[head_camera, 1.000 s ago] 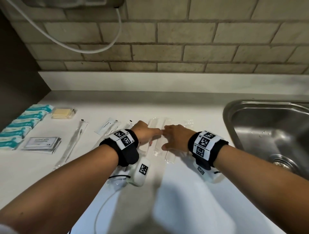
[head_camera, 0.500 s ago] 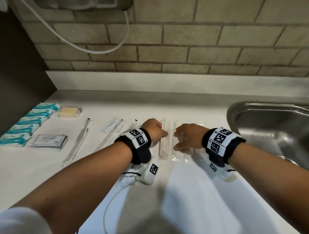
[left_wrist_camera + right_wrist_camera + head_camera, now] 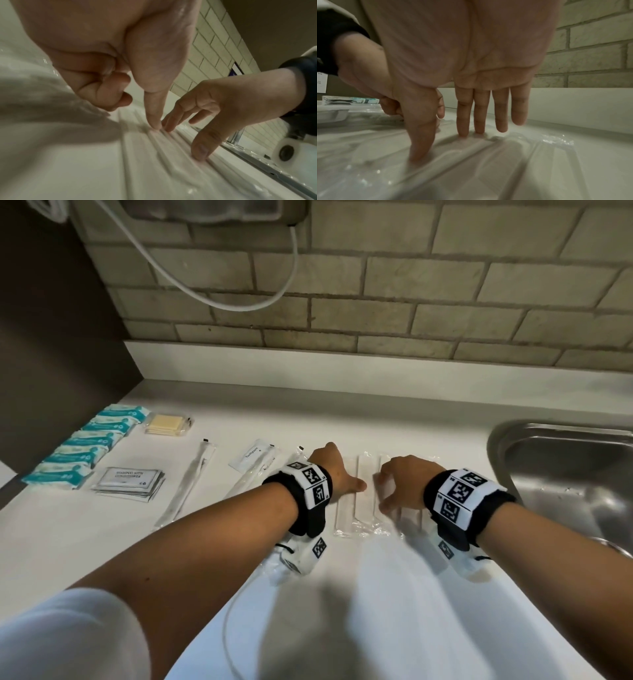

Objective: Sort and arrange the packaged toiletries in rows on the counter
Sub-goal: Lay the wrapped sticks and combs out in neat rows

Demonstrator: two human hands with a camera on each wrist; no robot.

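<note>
Several long white items in clear wrappers point(image 3: 349, 511) lie side by side in the middle of the white counter point(image 3: 394, 426). My left hand point(image 3: 337, 470) has its fingers curled under, and its thumb tip point(image 3: 153, 124) presses on one wrapper point(image 3: 154, 155). Just to its right, my right hand point(image 3: 400, 481) has straight fingers point(image 3: 464, 121) and a thumb touching the wrappers point(image 3: 488, 155). Neither hand holds anything. The wrappers' middle parts are hidden under both hands in the head view.
Along the left lie a row of teal packets point(image 3: 85, 446), a yellow soap point(image 3: 169, 424), shampoo sachets point(image 3: 128, 484), two wrapped toothbrushes point(image 3: 188, 481) and a toothpaste sachet point(image 3: 251, 458). A steel sink point(image 3: 565, 474) opens at the right. A brick wall stands behind.
The two hands, touching at the fingertips a second ago, have drawn slightly apart over the wrappers. The wrapped items lie straighter, side by side.
</note>
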